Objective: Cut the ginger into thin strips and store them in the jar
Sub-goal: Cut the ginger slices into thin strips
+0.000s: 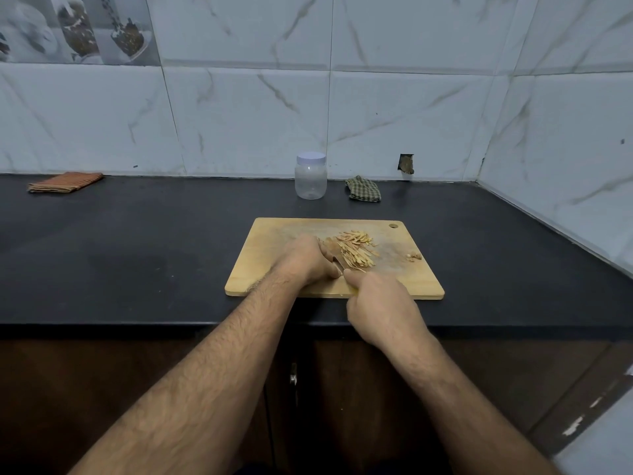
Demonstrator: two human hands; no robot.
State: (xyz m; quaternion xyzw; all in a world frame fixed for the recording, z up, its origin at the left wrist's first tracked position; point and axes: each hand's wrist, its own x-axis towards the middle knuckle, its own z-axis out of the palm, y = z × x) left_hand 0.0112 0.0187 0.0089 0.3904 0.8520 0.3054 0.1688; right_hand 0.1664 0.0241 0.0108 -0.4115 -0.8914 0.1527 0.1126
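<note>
Colours and patterns noted at the kitchen counter.
Matte black stone countertop [137, 234]; pale tan rectangular wooden cutting board [274, 234] bearing yellow-beige thin ginger strips [356, 252]. Clear plastic jar [310, 181] with a pale lilac-white lid [311, 158]. Orange-brown striped folded cloth [65, 182]; green-and-cream checked crumpled cloth [363, 188]. White wall tiles [239, 125] with grey marble veining; one grey decorative printed tile [78, 29], motif possibly glassware. Dark brown wooden cabinet fronts [102, 389].
</note>
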